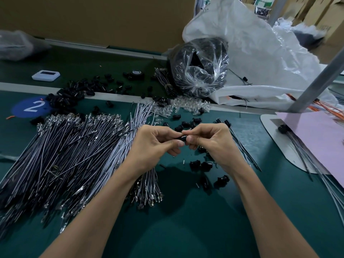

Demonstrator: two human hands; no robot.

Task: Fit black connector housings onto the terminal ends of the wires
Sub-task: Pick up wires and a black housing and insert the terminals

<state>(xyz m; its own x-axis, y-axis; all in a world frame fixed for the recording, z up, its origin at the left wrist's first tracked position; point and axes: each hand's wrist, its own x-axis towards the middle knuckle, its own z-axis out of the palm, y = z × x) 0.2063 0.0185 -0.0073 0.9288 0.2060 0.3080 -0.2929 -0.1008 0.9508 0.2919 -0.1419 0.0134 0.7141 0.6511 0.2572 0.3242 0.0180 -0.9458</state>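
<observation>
Seen from the head camera, both hands meet above the green tabletop (186,211) with one black connector housing (183,137) caught between them. The right hand (210,144) has its grip closed on the housing, thumb and fingers curled round its right end. The left hand (154,144) pinches at the housing's left end with curled fingertips; whether a wire terminal sits under them is hidden. Left of the held housing, a broad pile of wires (65,155) with metal terminals fans across the tabletop, passing under the left wrist. Just below and behind the housing lie loose black housings (201,164). To its right, a few dark wires with housings fitted (242,146) lie near a pink sheet (316,142). Well behind the housing sits a clear bag of black parts (199,67), with small transparent parts (186,107) scattered in front of it.
</observation>
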